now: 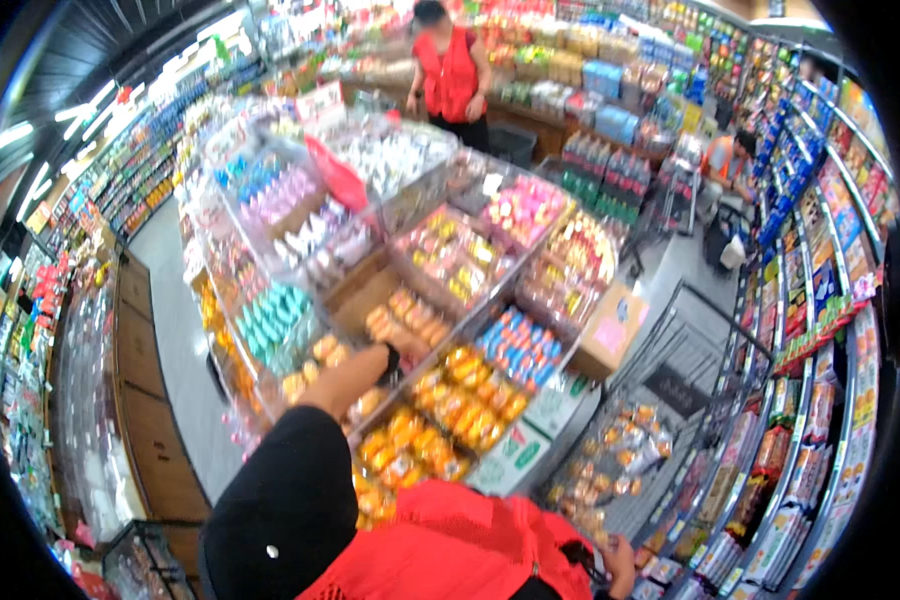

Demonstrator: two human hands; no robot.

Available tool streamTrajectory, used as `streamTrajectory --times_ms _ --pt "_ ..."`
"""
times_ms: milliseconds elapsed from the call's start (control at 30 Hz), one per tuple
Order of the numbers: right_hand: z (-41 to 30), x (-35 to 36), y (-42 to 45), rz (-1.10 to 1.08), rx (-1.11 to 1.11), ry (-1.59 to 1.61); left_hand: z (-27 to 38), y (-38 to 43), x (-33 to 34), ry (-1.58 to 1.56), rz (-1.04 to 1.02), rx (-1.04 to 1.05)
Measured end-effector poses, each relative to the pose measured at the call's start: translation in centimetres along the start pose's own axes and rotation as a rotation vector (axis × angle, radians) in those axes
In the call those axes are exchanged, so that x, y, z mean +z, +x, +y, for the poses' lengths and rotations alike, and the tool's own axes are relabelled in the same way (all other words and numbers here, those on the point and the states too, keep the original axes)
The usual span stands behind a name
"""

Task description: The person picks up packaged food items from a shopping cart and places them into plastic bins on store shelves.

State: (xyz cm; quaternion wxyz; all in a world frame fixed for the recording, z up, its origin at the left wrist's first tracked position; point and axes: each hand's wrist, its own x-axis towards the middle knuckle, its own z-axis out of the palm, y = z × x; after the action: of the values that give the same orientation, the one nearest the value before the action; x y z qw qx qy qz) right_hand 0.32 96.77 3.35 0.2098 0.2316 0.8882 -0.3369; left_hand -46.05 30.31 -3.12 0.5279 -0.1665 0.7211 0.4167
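My left hand, at the end of a black sleeve, reaches into a bin of the snack display beside packaged buns; blur hides whether its fingers hold anything. Orange-wrapped snacks fill the bins nearer my red vest, and blue-and-orange packets lie to their right. My right hand is low at the right, near the edge of a metal cart with clear-wrapped snack packs in it. What the right hand touches cannot be made out.
A cardboard box sits at the display's right corner. Stocked shelves run along the right. A person in a red vest stands behind the display, and another person is low by the right shelves. Wooden-sided bins line the left aisle.
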Motion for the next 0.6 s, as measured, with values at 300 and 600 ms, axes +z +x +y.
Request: streamTrajectory --times_ms 300,600 --pt "2.8 -2.2 -0.8 -0.018 0.115 0.079 6.2 -5.1 3.6 0.228 -0.136 -0.047" --pt "13.8 3.2 5.8 -0.140 0.011 0.145 3.4 -7.1 1.7 0.021 -0.099 -0.021"
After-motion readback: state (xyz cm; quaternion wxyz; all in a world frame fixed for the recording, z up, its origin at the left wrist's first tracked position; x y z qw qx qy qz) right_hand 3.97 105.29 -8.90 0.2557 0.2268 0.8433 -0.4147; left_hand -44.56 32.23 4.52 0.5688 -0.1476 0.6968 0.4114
